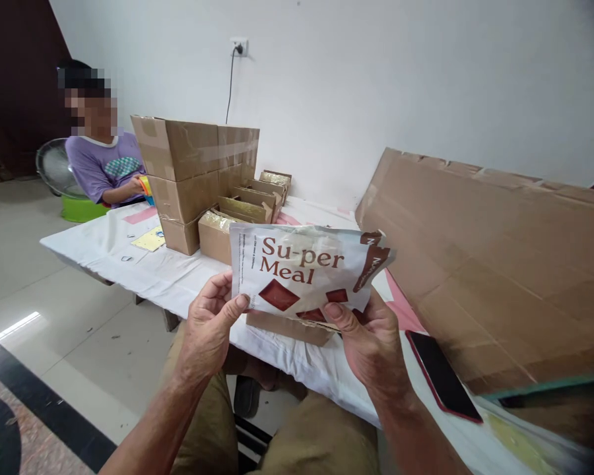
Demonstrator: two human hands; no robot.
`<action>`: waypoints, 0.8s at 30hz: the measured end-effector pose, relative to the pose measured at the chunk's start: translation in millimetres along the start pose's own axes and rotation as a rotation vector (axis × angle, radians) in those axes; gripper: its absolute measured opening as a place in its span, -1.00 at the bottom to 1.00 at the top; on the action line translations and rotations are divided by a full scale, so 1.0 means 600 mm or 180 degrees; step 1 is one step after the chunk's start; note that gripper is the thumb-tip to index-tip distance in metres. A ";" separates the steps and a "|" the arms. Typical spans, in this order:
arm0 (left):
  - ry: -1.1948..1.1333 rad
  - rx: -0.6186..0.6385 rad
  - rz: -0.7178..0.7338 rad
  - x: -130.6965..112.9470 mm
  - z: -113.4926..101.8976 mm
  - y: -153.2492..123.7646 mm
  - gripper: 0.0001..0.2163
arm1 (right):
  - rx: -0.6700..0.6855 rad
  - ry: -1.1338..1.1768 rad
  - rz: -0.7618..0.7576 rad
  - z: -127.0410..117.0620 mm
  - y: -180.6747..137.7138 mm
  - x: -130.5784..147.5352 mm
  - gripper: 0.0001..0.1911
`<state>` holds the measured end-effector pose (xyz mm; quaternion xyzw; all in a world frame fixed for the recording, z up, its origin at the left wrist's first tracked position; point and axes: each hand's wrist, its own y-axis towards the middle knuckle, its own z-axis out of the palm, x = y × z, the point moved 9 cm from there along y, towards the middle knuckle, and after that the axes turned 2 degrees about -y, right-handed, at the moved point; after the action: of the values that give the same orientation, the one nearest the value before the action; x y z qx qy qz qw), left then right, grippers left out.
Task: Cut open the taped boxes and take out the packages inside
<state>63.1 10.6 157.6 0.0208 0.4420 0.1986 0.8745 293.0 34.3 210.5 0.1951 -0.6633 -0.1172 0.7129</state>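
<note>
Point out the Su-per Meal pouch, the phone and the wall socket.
Su-per Meal pouch (311,284): head view, middle of its printed front.
phone (443,376): head view, middle of its dark screen.
wall socket (239,46): head view, on its white faceplate.

The fingers of my left hand (210,326) and right hand (371,343) sit behind the pouch (307,274), so I can't see them. The fine print down its left side is too small for me to read. The pouch hides most of the flat box (287,328) beneath it. The cardboard sheet (499,264) runs off the right edge. A person (103,165) at the far end has hands partly behind the stacked cartons (188,178), and I can't identify the small item (127,258) lying nearby.
</note>
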 end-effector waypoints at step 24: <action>0.1730 -0.0483 -0.0521 0.086 -0.344 0.302 -0.70 | -0.0760 -0.1472 -0.0011 0.278 0.059 -0.416 -0.62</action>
<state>-130.2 167.3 31.0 -0.1344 0.6441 0.1582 0.7362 101.0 151.9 8.6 0.0787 -0.7898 -0.2374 0.5601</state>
